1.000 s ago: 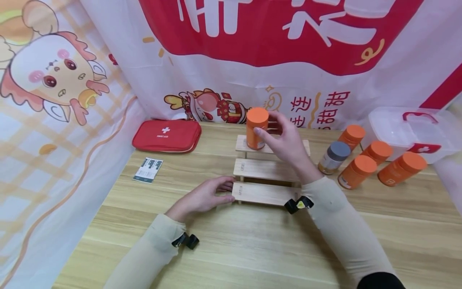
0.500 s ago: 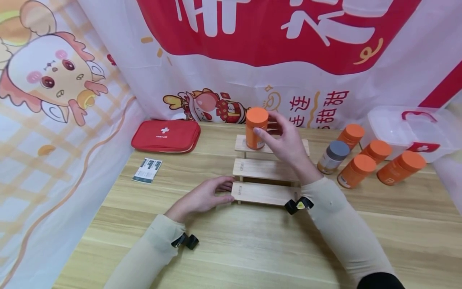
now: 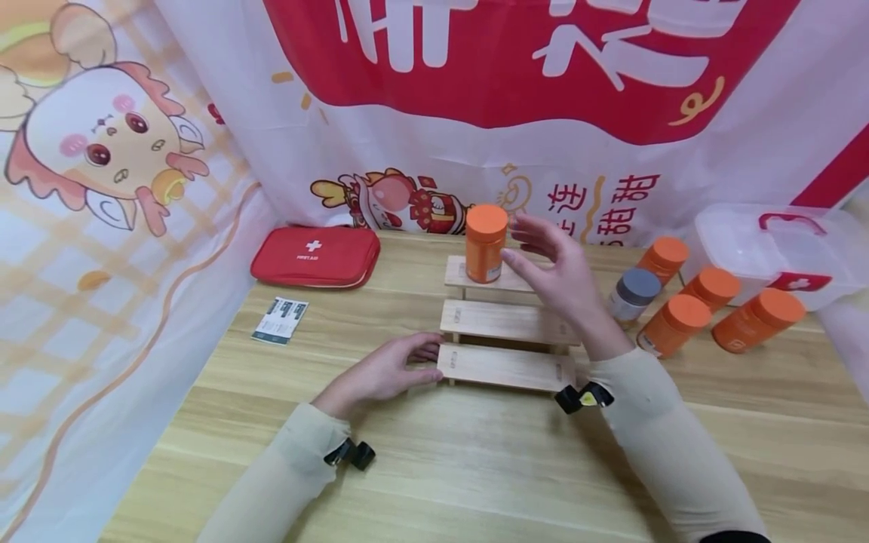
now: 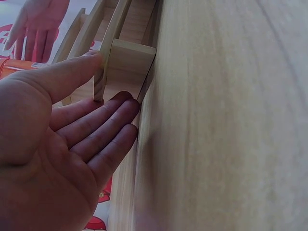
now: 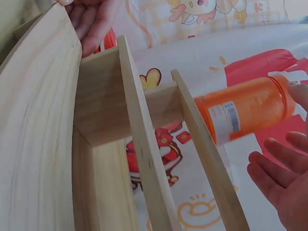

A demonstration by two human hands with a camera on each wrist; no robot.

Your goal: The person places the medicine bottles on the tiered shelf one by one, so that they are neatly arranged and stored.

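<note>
A three-step wooden display rack (image 3: 505, 366) stands mid-table. On the left end of its top step an orange pill bottle (image 3: 485, 253) stands upright. My right hand (image 3: 560, 268) is just right of that bottle, fingers spread apart and nothing gripped. In the right wrist view the thumb overlaps the bottle's lid (image 5: 283, 94); whether they touch I cannot tell. My left hand (image 3: 387, 368) pinches the left end of the lowest step, thumb on top. The left wrist view shows its fingers (image 4: 101, 125) underneath that board (image 4: 109, 43).
Right of the rack, several orange bottles (image 3: 672, 324) and one grey-lidded bottle (image 3: 631, 298) stand close together. Behind them sits a clear plastic box (image 3: 729, 226) with a red handle. At left lie a red first aid pouch (image 3: 315, 256) and a printed card (image 3: 280, 320).
My right hand has let go of the orange pill bottle and drawn back to the right. The bottle stays on the top step. My left hand keeps its hold on the rack.
</note>
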